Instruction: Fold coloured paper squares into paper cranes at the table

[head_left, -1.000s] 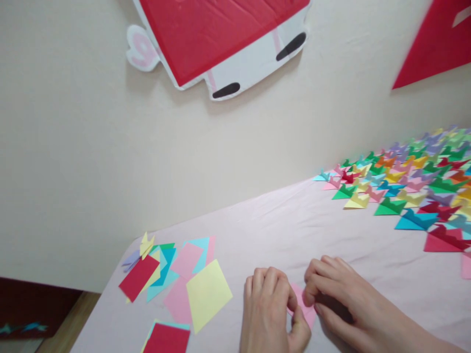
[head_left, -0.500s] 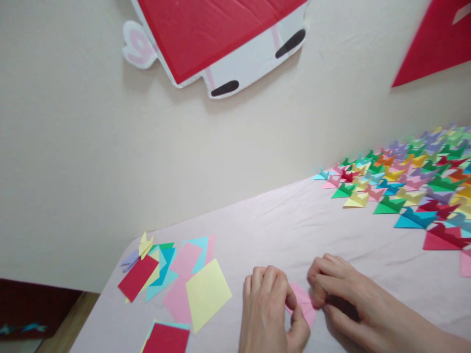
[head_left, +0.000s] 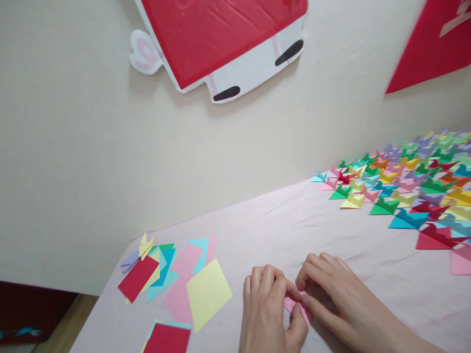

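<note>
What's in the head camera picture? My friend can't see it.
A person's left hand and right hand hold small pink paper on pale cloth. Loose coloured papers lie to the left, many folded paper birds to the right; a red-and-white decoration hangs on the wall.

The pink paper (head_left: 289, 304) was thin and matt, with creases across its surface. The yellow sheet (head_left: 209, 295) and the red sheet (head_left: 168, 339) looked like smooth, flat paper with a dull finish. The folded birds (head_left: 409, 219) were matt paper too, crisp along their edges. Under everything lay a cloth (head_left: 253, 223), soft-looking and lightly wrinkled. The wall (head_left: 221, 157) was matt and mostly smooth. On it, the cartoon sign (head_left: 221, 44) had a red face with a glossy, rippled skin like plastic film. The floor (head_left: 65, 323) at lower left appeared to be wood.
</note>
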`<act>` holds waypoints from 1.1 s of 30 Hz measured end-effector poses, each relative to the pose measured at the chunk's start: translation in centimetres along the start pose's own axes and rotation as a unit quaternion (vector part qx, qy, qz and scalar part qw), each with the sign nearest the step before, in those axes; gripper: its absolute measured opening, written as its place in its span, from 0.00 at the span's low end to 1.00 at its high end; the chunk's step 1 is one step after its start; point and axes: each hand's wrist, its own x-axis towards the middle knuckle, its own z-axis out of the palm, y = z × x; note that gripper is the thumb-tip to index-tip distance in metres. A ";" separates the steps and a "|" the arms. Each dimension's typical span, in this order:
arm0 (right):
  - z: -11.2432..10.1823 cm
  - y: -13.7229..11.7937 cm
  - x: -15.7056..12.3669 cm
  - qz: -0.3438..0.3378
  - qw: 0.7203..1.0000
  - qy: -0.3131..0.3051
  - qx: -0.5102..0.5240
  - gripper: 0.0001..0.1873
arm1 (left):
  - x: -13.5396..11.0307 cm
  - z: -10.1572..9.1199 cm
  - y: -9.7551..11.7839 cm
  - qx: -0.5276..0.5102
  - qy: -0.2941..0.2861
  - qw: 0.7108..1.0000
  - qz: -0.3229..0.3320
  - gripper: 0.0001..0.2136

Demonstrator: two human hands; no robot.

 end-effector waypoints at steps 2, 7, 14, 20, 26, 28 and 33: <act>0.0 0.0 -0.1 -0.003 1.000 -0.002 -0.008 0.07 | -0.1 0.0 -0.1 -0.001 -0.001 1.000 0.001 0.12; -0.2 0.2 -0.2 -0.012 1.000 -0.014 -0.008 0.10 | -0.2 0.0 -0.2 -0.003 0.002 1.000 0.004 0.12; -0.6 0.2 -0.2 -0.021 0.999 -0.032 0.001 0.12 | -0.1 -0.2 0.0 -0.005 0.000 1.000 0.004 0.12; -0.2 0.0 -0.2 -0.001 1.000 -0.022 -0.017 0.05 | -0.2 -0.2 0.2 0.005 -0.012 1.000 -0.011 0.11; 0.2 -0.5 0.0 -0.009 0.999 -0.014 -0.047 0.03 | -0.4 0.1 0.3 0.018 -0.019 0.999 -0.019 0.10; 0.2 -0.4 -0.1 -0.010 0.999 -0.019 -0.041 0.04 | -0.4 0.2 0.3 0.016 -0.014 1.000 -0.014 0.10; -0.1 0.3 -0.3 -0.025 0.999 -0.031 -0.012 0.12 | -0.5 0.3 0.1 0.011 -0.001 1.000 -0.002 0.11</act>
